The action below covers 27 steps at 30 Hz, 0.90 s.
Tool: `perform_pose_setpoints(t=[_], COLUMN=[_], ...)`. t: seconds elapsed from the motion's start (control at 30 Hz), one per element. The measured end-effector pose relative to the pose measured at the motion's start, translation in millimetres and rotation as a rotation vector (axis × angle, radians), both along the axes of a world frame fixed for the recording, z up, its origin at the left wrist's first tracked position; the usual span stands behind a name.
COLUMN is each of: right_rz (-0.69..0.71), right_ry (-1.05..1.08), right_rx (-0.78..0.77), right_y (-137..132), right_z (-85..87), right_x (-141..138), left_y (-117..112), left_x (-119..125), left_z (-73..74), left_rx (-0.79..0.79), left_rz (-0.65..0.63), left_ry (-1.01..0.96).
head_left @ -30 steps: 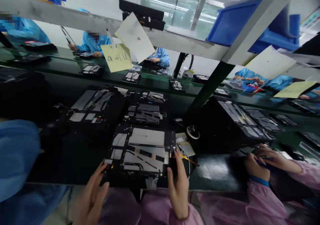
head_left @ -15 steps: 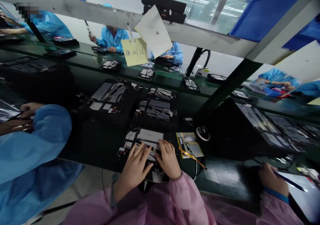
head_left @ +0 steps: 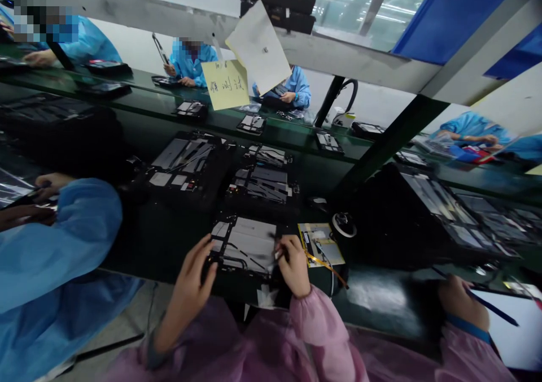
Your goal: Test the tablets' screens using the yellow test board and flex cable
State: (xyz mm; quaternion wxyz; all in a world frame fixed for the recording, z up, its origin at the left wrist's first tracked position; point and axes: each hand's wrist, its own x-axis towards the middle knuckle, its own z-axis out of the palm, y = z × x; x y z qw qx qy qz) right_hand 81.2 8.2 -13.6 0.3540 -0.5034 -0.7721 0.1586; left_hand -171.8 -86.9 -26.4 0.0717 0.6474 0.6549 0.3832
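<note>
Hands work apart at the near edge of the counter, one at each side of an opened flat device. The left hand is spread, its fingertips touching the device's left edge and its thumb near the lower left corner. The right hand has thumb and fingers drawn together at the device's right side, pinched on a blurred dark piece; what it is, or whether it is fixed to the device, I cannot tell.

The device lies flat just inside the counter's near edge, with thin black cables across its pale plates. If the right hand pulls sharply, a cable might be snagged or torn; if the left hand's light touch slips, the device could slide towards that edge, where a piece of clear tape hangs.

Just right of the right hand lies a yellow-edged plate with an orange strip across it; a swinging wrist could sweep the strip aside.

Further in, towards the far edge, lie more opened devices. At the right, a co-worker's hand holds a pen.
</note>
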Motion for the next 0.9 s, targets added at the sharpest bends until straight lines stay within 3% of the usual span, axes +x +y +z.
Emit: perform_pose_setpoints(t=[0.13,0.23,0.4,0.57,0.9], right_rz=[-0.251,-0.252,-0.291,-0.302,-0.258], right_ry=[0.214,0.251,0.292,0.252,0.200], right_rx=[-0.055,-0.076,-0.042,-0.042,-0.022], right_y=[-26.6,-43.7,-45.5,-36.7,-28.3], right_z=[-20.5,-28.7,-21.7,-9.5,0.8], right_x=[20.4,16.5,8.5,16.2,18.5], left_y=[-5.0,-6.5,-8.8,-0.5,22.7], left_x=[-33.5,-32.4,-17.5,-17.7,-36.3], left_z=[-27.7,-38.0,-18.4,2.1,5.3], left_rx=[-0.087,-0.080,0.001,0.026,-0.196], left_rz=[0.011,0.045,0.100,0.181,0.181], left_ry=[0.052,0.056,-0.002,-0.044,-0.136])
